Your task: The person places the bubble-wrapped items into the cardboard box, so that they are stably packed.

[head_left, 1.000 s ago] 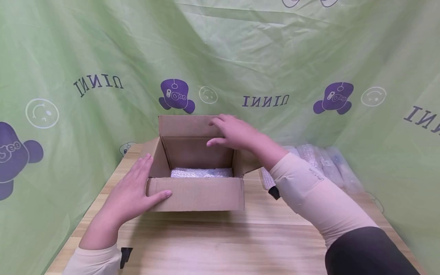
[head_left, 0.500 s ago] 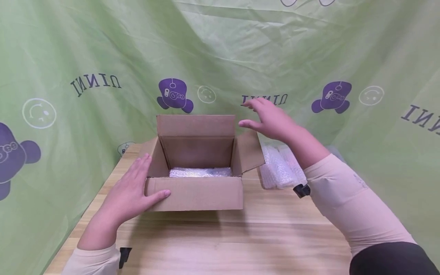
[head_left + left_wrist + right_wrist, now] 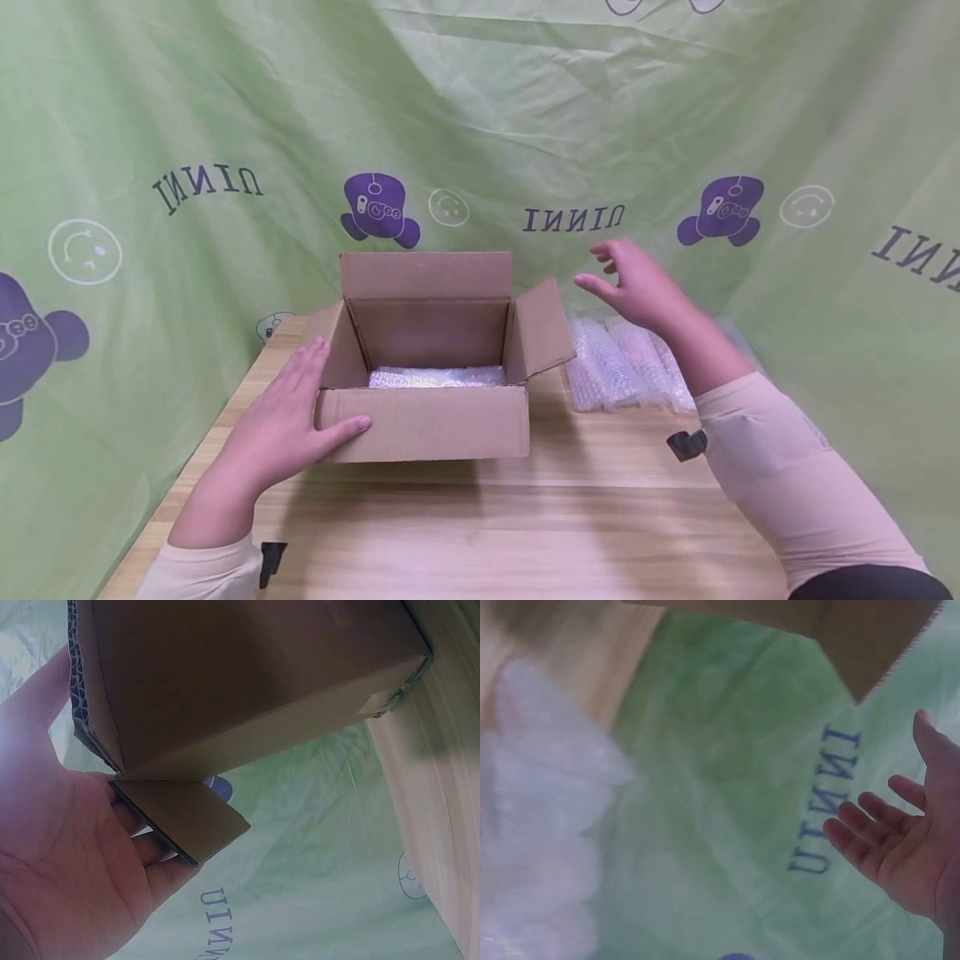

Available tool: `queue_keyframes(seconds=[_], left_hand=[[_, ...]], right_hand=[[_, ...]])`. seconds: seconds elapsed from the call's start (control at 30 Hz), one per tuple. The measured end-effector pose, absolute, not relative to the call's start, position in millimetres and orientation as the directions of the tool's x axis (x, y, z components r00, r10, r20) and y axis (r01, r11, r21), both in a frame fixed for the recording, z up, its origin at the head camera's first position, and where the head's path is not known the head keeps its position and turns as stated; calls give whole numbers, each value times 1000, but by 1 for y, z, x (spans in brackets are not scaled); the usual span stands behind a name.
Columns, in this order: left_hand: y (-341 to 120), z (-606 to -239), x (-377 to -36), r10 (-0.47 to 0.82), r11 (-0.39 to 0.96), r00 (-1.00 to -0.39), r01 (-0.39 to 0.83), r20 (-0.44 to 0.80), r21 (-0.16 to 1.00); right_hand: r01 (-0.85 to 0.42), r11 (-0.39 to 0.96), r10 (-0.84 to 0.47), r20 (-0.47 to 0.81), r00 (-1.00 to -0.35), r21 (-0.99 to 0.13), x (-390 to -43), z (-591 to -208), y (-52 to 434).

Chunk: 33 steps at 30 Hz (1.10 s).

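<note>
An open cardboard box (image 3: 422, 423) stands on the table with its flaps spread. Inside it lies a bubble-wrapped item (image 3: 437, 377). My left hand (image 3: 273, 425) rests against the near left corner, its thumb over the front flap and its fairly straight fingers along the left flap (image 3: 184, 817). Off to the right of the box, my right hand (image 3: 637, 283) is in the air with loosely bent fingers and holds nothing. Below it, several bubble-wrapped packages (image 3: 626, 362) lie side by side; the forearm hides some of them. The right wrist view also shows these packages (image 3: 544, 795).
The wooden table (image 3: 540, 517) reaches toward a green printed curtain (image 3: 480, 108) that hangs behind it and along both sides. The box's right flap (image 3: 543, 329) sticks out toward the packages.
My right hand has moved right, from over the box's back flap to above the packages, dropping slightly in the last half second. My left hand has stayed at the box corner.
</note>
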<state>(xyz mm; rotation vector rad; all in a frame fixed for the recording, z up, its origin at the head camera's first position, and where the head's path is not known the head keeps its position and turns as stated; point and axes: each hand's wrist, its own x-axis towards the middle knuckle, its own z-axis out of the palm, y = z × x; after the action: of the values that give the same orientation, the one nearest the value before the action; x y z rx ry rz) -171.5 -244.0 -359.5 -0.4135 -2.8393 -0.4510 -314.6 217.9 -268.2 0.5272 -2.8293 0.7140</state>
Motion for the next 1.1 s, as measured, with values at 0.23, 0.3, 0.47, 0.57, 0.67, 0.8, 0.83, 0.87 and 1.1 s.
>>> queue_keyframes(seconds=[0.23,0.3,0.47,0.57,0.67,0.8,0.83,0.87,1.1], left_hand=[[-244,-360,-172,237,912,-932,310,274,266],[-244,-360,-173,237,913,-931,311,276,265],[-244,-360,-173,236,913,-931,310,279,266],[-244,-360,-173,235,912,-931,310,278,268],[-244,-360,-173,234,912,-931,310,281,268],[-244,-360,-174,234,912,-930,311,284,266],[-244,-360,-173,234,912,-930,311,283,267],[-244,-360,-173,234,913,-931,310,282,267],[-243,-359,-173,230,915,-937,300,264,269]], right_hand=[[-302,836,-239,191,-952,-459,-318,-314,232],[-278,842,-225,169,-960,-462,-319,-329,233],[-233,882,-197,129,-972,-410,-319,-365,235],[-213,903,-189,101,-977,-373,-318,-382,234],[-188,919,-176,66,-982,-347,-319,-395,232],[-156,931,-152,36,-988,-331,-322,-409,229],[-149,933,-147,29,-989,-327,-323,-411,228],[-143,936,-143,25,-989,-321,-323,-414,228],[-131,954,-136,4,-991,-271,-327,-424,225]])
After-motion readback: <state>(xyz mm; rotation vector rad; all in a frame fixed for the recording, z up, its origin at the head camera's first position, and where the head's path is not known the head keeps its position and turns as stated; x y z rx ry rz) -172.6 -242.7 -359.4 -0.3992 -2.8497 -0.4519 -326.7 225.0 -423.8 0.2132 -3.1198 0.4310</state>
